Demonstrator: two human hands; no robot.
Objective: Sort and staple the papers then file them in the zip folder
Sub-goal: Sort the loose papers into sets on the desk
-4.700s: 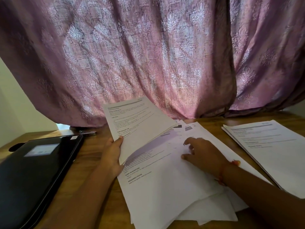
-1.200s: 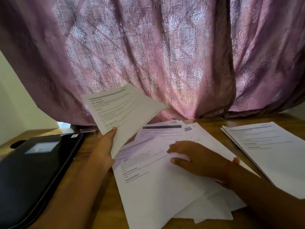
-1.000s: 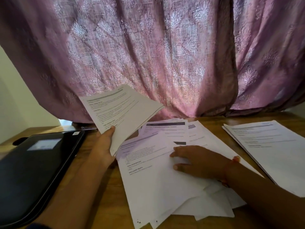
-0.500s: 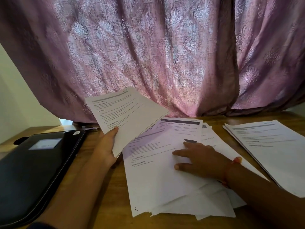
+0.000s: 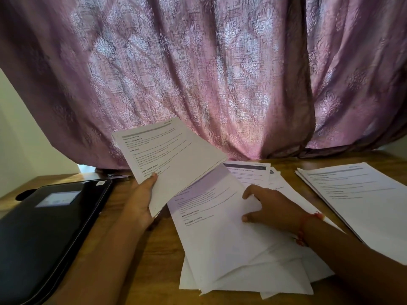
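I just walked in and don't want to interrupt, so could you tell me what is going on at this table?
A person is sorting papers on a wooden table. The left hand holds a small sheaf of printed sheets raised off the table. The right hand rests on the loose pile of papers in the middle. Another stack lies to the right. The black zip folder lies at the left, with a stapler just behind it. Nothing is filed yet.

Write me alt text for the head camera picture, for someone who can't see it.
A person sorts printed papers at a wooden table: the left hand holds up a small sheaf of pages, while the right hand rests on a loose pile in the middle. A neater stack lies at right, a black zip folder at left, a pink curtain behind.
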